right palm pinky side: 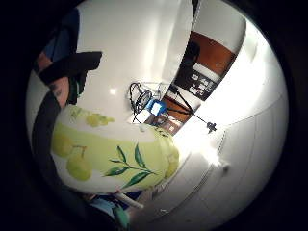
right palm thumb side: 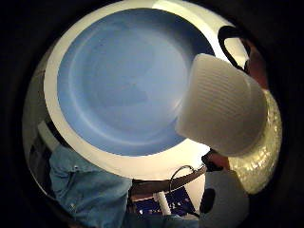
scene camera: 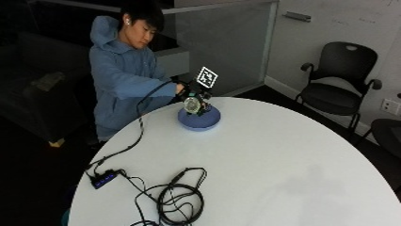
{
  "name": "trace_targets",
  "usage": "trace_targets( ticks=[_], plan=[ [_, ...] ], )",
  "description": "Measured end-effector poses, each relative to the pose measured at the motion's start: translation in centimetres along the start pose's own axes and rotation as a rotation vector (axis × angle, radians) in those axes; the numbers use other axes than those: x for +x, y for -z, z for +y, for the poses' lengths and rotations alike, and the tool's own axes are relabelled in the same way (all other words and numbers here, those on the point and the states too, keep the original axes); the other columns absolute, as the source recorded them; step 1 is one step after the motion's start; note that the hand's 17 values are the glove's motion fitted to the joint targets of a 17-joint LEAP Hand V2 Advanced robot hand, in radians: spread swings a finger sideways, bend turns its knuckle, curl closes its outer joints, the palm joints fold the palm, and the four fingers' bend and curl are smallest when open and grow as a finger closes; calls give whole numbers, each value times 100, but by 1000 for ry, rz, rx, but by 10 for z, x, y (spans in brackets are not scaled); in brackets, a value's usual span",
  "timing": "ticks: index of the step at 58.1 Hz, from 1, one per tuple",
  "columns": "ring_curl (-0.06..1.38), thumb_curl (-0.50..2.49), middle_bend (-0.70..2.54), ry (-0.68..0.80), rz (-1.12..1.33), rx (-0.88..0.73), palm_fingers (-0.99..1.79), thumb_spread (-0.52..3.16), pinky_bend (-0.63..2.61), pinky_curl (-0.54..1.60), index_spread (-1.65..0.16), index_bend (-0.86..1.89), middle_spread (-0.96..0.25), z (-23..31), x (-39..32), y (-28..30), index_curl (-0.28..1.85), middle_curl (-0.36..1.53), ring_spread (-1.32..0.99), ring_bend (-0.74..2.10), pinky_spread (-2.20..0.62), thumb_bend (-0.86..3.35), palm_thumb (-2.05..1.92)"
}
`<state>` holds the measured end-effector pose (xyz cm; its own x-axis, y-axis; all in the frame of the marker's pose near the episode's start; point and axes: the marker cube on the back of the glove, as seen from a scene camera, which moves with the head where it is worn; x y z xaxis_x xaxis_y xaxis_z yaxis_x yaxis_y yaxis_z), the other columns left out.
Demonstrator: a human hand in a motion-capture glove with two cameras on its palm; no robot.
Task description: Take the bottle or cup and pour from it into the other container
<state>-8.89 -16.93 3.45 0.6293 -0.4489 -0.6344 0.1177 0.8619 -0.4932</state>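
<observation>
A blue bowl point(scene camera: 199, 120) with a white rim stands on the round white table point(scene camera: 263, 160), in front of the seated person. My gloved right hand point(scene camera: 192, 100) holds a bottle point(scene camera: 190, 108) just above the bowl. In the little finger side palm view the bottle's label point(right palm pinky side: 110, 154) is pale green with lemons and leaves, and a gloved finger point(right palm pinky side: 45, 130) curls round it. In the thumb side palm view the bottle's white ribbed cap point(right palm thumb side: 221, 111) hangs over the bowl's blue inside point(right palm thumb side: 118, 80). I see no liquid in the bowl.
A black chair point(scene camera: 341, 80) stands behind the table at the right, and part of another shows at the far right edge. A small dark box point(scene camera: 103, 179) lies near the table's left edge. A glass partition runs behind the person.
</observation>
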Motion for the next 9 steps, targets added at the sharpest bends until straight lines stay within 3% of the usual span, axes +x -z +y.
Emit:
trace_targets(
  ticks=[9],
  plan=[
    [46,71,28,-19,-22,0,116,17,45,39,-11,15,-4,1,-2,1,43,52,-18,39,-21,-4,105]
  ],
)
